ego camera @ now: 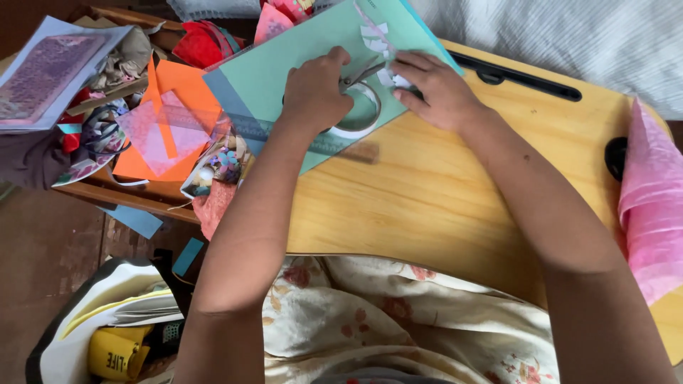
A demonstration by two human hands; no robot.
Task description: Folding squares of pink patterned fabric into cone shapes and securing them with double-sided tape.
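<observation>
My left hand (315, 91) is closed around the handles of a small pair of scissors (359, 75), whose blades point right toward my right hand (437, 89). My right hand pinches a small piece of white paper (393, 78) at the blade tips. Both hands rest over a teal paper sheet (284, 64) lying on a wooden lap table (434, 199). Under my left hand sits a ring of clear tape (359, 117), partly hidden. More white paper scraps (375, 39) lie on the teal sheet just beyond the hands.
A clear ruler (313, 139) lies along the teal sheet's near edge. An orange paper sheet (181, 114), pink translucent paper and fabric scraps crowd a wooden tray at left. Pink tissue (651, 206) sits at right. A bag (107, 327) stands on the floor lower left.
</observation>
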